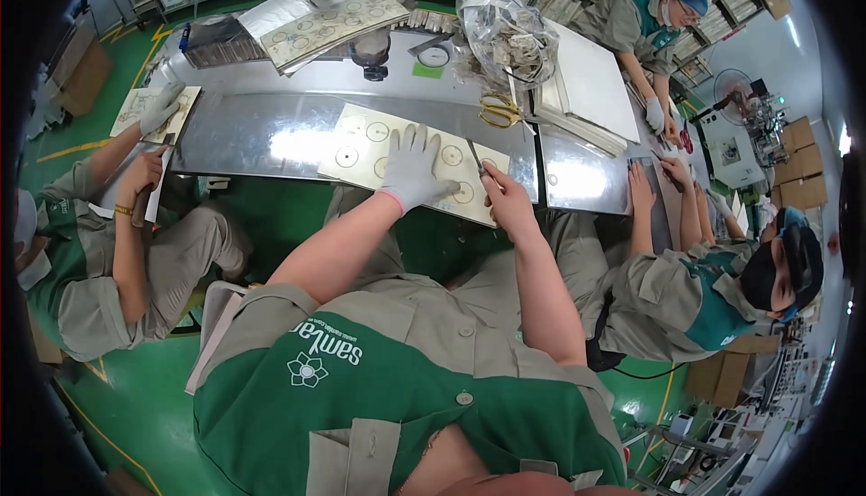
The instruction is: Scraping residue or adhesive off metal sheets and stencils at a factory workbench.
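Note:
A long cream-coloured sheet [354,128] with printed circles lies at a slant on the metal table, its near edge reaching past the table's front. My left hand [415,169], in a pale glove with a pink cuff, presses flat on the sheet's middle with fingers spread. Bare and closed, my right hand [511,203] grips a slim knife-like tool [475,157] at the sheet's right end. The tool's narrow dark blade points away from me over the sheet, close to a circle. My fingers hide most of its handle.
Gold-handled scissors [499,110] lie beyond the sheet, near a clear plastic bag [510,41] of scraps. White boards [591,90] are stacked at the right. More circle-printed sheets [329,29] sit at the back. Co-workers sit close on both sides; the left one holds a knife [142,203].

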